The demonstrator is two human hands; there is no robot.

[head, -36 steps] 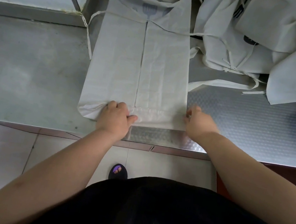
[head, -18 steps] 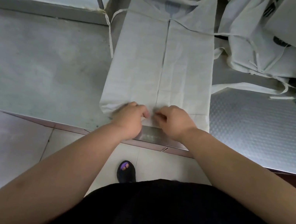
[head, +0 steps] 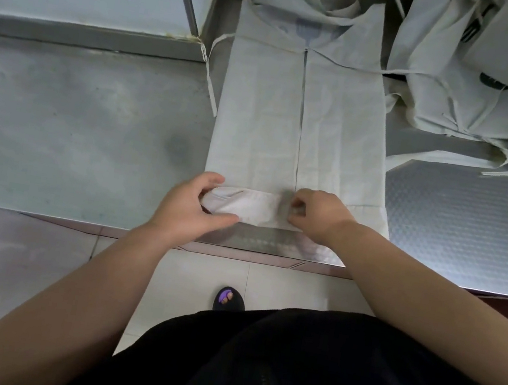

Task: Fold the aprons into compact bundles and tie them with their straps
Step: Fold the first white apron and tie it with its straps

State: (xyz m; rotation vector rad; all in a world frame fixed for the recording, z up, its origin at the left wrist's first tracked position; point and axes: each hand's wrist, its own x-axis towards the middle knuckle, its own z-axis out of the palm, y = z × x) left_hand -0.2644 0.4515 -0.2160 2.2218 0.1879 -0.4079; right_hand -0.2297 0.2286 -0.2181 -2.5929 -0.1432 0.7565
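Trailing over the table (head: 72,130) beyond and left of the fingers, one strap (head: 211,85) lies loose and untouched. Half a second ago both hands sat close together on a flat hem. Now the left hand (head: 190,207) has shifted out to the left corner, and the edge there is turned up into a first narrow roll (head: 244,205). Its fingers (head: 211,179) curl over the far side of that roll with the thumb under the near side, clamped on the cloth. Just right of them, by the centre seam, the right hand (head: 315,217) has its fingers (head: 299,204) bunched together, pinching the roll's other end. Right of those fingers the hem lies flat, so the turn reaches only halfway across. The apron (head: 304,117) stretches away from the fingers as a long narrow strip, and further right sits a heap of unfolded aprons (head: 477,94). This looks like the start of bundling: the right half probably needs bringing up level before rolling onward.
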